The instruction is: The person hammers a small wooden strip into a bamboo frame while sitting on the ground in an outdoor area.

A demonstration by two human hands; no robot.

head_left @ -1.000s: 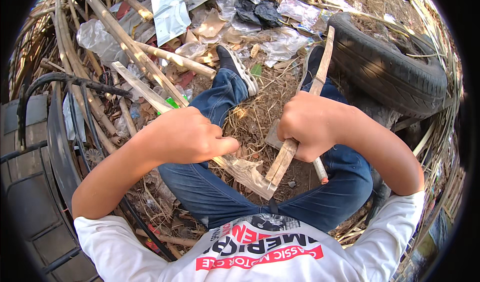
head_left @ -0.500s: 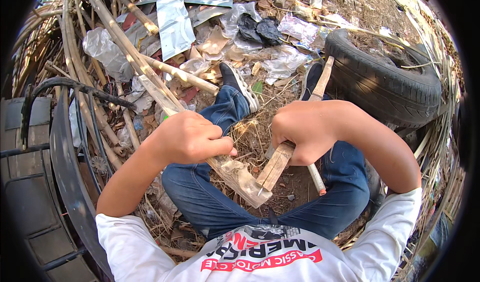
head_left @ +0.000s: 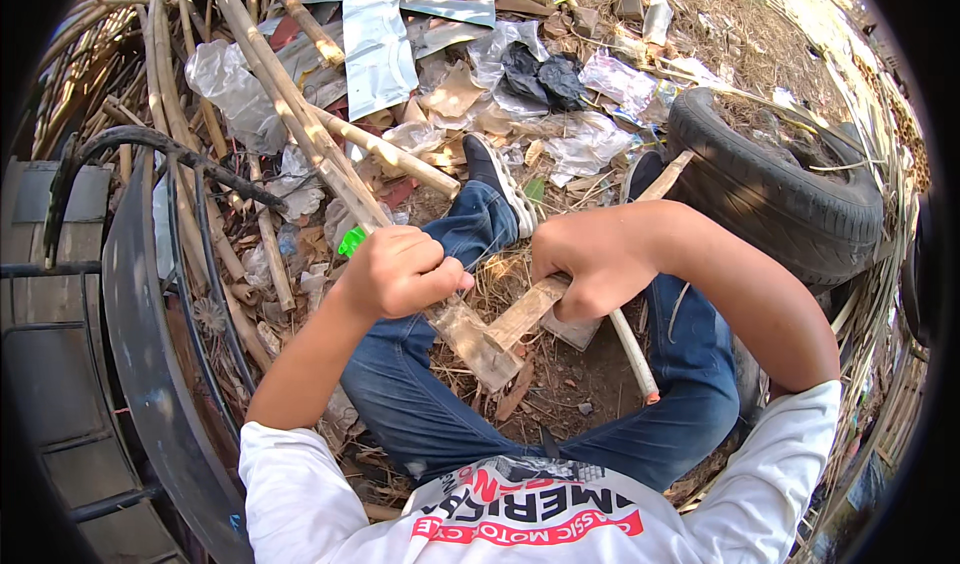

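My left hand point(head_left: 405, 272) is closed around a wooden slat point(head_left: 478, 347) whose broad end slants down between my knees. My right hand point(head_left: 600, 264) grips a second, narrower slat point(head_left: 528, 314), which sticks out on both sides of the fist. The near end of this narrower slat meets the first slat just below my left hand, forming an angle. Whether the two are joined cannot be seen. Below my right hand lies a pale stick point(head_left: 635, 354) with an orange tip, beside a flat greyish piece point(head_left: 575, 332) partly hidden by the hand.
An old tyre point(head_left: 775, 184) lies at the far right. Bamboo poles point(head_left: 285, 94) and a black metal frame point(head_left: 150, 344) crowd the left. Plastic scraps, a black bag point(head_left: 540, 76) and a pale sheet point(head_left: 378, 49) litter the ground ahead. My jeans-clad legs point(head_left: 400, 374) flank the work.
The narrower slat has swung to a flatter slant, its near end shifting up and left against the other slat. A nail seen at that end is no longer visible. The view has shifted slightly.
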